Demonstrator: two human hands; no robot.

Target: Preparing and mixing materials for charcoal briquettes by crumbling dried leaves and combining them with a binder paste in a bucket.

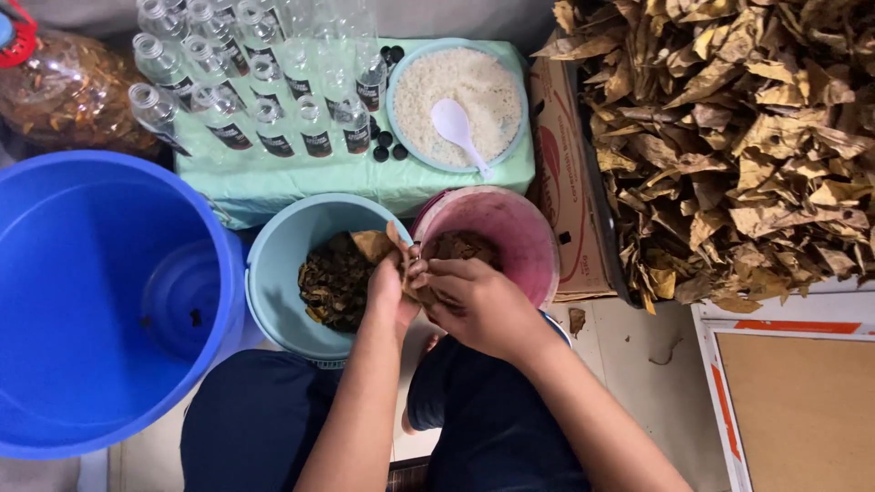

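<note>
Both hands meet above the gap between two buckets. The left hand (387,290) has its grip closed on a dry brown leaf (375,244), held over the rim of the light blue bucket (273,273), which contains dark leaf pieces (335,282). The right hand (478,305) pinches the same leaf from the other side, just beside the pink bucket (519,232). A large blue tub (82,383) stands at the left. A heap of dry leaves (729,137) fills the cardboard box at the right.
</note>
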